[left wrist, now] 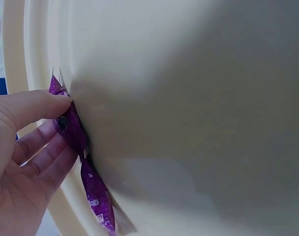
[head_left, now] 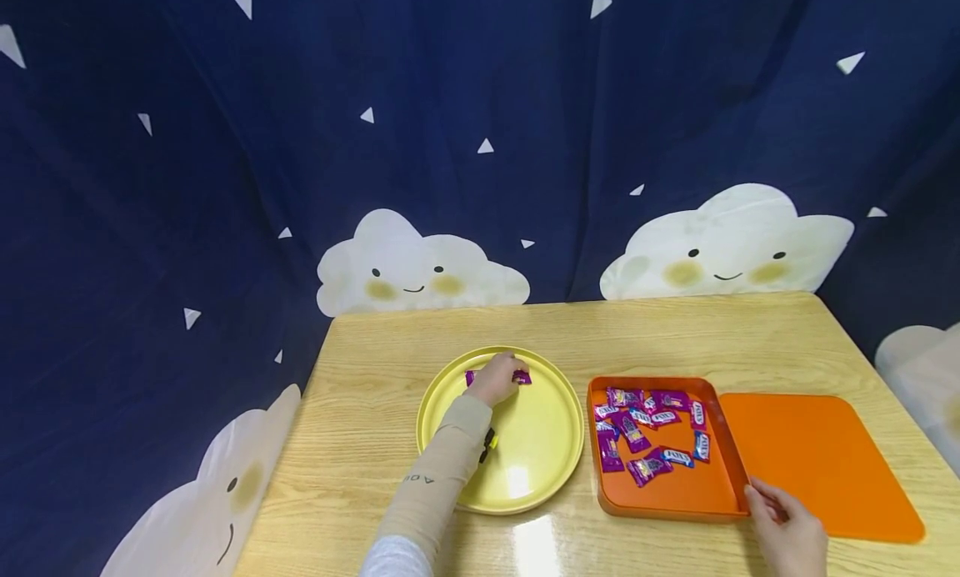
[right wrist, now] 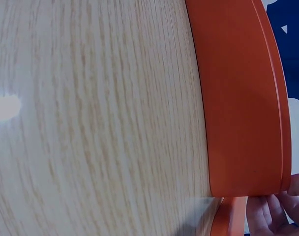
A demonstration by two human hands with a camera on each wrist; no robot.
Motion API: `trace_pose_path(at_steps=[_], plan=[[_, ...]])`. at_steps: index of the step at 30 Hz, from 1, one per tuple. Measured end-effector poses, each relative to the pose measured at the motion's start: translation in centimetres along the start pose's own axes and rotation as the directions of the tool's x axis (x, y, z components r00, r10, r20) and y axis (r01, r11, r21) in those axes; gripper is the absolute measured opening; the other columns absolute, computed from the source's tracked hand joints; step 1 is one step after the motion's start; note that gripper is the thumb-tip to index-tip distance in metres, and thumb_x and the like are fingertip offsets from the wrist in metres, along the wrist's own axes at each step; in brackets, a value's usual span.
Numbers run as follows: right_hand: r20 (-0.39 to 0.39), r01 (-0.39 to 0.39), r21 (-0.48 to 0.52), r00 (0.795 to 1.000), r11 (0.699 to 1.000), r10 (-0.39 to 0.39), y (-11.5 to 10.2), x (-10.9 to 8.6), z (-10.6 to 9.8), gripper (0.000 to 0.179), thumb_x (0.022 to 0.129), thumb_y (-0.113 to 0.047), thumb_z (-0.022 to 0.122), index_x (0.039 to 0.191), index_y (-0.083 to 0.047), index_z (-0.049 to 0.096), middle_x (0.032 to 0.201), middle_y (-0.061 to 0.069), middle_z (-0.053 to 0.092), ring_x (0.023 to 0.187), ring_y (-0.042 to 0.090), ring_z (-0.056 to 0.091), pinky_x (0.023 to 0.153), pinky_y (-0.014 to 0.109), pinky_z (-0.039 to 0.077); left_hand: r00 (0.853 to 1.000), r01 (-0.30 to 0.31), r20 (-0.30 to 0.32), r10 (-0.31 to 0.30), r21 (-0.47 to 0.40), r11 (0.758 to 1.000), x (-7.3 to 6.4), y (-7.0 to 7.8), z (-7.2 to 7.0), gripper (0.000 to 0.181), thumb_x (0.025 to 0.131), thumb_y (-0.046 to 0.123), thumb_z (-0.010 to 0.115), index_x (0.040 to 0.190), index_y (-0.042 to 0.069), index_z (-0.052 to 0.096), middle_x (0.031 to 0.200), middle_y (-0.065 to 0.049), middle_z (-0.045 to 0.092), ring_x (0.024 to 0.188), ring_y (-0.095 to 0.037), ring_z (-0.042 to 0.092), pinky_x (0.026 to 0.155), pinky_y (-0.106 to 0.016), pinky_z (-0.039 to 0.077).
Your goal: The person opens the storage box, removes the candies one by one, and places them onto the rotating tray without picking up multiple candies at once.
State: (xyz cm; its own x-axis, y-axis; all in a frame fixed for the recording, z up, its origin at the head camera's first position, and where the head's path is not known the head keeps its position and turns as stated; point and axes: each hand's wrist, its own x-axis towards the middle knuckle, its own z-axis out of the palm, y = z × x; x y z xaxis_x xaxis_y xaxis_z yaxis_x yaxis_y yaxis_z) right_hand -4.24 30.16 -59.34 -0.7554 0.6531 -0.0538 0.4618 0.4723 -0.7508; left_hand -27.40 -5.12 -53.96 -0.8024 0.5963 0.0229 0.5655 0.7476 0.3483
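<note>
Near the far rim of a round yellow tray [head_left: 525, 485], my left hand [head_left: 497, 380] pinches a purple-wrapped candy [left wrist: 71, 129], the thumb on its near face and the fingers behind it. End to end with that one lies a second purple candy [left wrist: 96, 196]. My right hand [head_left: 787, 531] grips the near right corner of a square orange box [head_left: 678, 510], thumb [right wrist: 298, 185] at the rim and fingertips just under it in the right wrist view. Inside the box several purple candies [head_left: 630, 431] are mixed with smaller blue-and-red wrapped candies [head_left: 677, 457].
An orange lid [head_left: 817, 469] lies flat to the right of the box. The wooden table [head_left: 360, 393] ends at a dark blue curtain [head_left: 450, 102] with clouds behind and to the left. My left forearm [head_left: 435, 485] crosses over the tray's near left rim.
</note>
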Motion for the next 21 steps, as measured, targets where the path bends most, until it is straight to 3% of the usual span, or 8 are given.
trace_pose_path(at_steps=[2,4,7,14,18,21], plan=[[0.017,-0.019,-0.002,1.0,1.0,0.019,-0.6,-0.2,-0.3,0.042,0.088,-0.036,0.057,0.109,0.0,0.064,0.074,-0.004,0.066,0.058,-0.011,0.046,0.051,0.01,0.041,1.0,-0.001,-0.002,0.001,0.0,1.0,0.0,0.0,0.0,0.03,0.072,-0.009,0.062,0.097,0.007,0.069,0.091,-0.011,0.06,0.08,-0.018,0.054,0.076,-0.026,0.046],[0.01,-0.012,-0.011,1.0,1.0,0.012,-1.1,-0.5,-0.5,0.043,0.088,-0.036,0.056,0.109,0.0,0.064,0.069,-0.012,0.062,0.057,-0.013,0.044,0.05,0.011,0.041,1.0,0.006,-0.001,-0.006,0.002,1.0,0.0,0.0,0.0,0.03,0.073,-0.008,0.062,0.097,0.008,0.069,0.092,-0.01,0.06,0.08,-0.018,0.054,0.076,-0.025,0.046],[0.027,-0.014,0.011,1.0,1.0,0.014,-3.3,-1.5,-1.7,0.037,0.089,-0.028,0.058,0.108,0.004,0.064,0.073,0.003,0.066,0.056,-0.012,0.043,0.049,0.012,0.041,1.0,0.016,-0.001,-0.016,-0.002,1.0,-0.1,0.1,-0.1,0.03,0.073,-0.008,0.061,0.098,0.008,0.069,0.094,-0.01,0.06,0.082,-0.018,0.055,0.077,-0.025,0.046],[0.003,0.027,0.039,1.0,0.999,-0.027,-2.2,-1.1,-1.2,0.037,0.087,-0.033,0.06,0.103,-0.001,0.067,0.069,-0.007,0.064,0.056,-0.012,0.045,0.047,0.015,0.042,0.998,0.062,0.004,-0.062,-0.015,0.998,-0.3,0.5,-0.2,0.034,0.074,-0.008,0.061,0.102,0.008,0.068,0.102,-0.013,0.059,0.092,-0.022,0.055,0.084,-0.029,0.046],[-0.007,0.031,0.05,1.0,0.998,-0.031,-2.1,-1.2,-1.1,0.039,0.087,-0.031,0.061,0.105,0.004,0.065,0.071,0.0,0.066,0.056,-0.013,0.044,0.047,0.014,0.042,0.992,0.124,0.013,-0.124,-0.031,0.992,-0.3,0.8,-0.2,0.038,0.074,-0.005,0.062,0.109,0.009,0.066,0.117,-0.017,0.054,0.11,-0.029,0.05,0.09,-0.035,0.045],[-0.005,0.02,0.034,1.0,0.999,-0.02,-2.8,-1.5,-1.4,0.037,0.087,-0.028,0.06,0.105,0.004,0.064,0.069,-0.003,0.065,0.055,-0.013,0.043,0.048,0.014,0.041,0.989,0.145,0.001,-0.145,-0.038,0.989,-0.2,1.1,-0.4,0.041,0.074,-0.001,0.061,0.113,0.01,0.063,0.124,-0.017,0.049,0.116,-0.03,0.046,0.087,-0.034,0.047]])
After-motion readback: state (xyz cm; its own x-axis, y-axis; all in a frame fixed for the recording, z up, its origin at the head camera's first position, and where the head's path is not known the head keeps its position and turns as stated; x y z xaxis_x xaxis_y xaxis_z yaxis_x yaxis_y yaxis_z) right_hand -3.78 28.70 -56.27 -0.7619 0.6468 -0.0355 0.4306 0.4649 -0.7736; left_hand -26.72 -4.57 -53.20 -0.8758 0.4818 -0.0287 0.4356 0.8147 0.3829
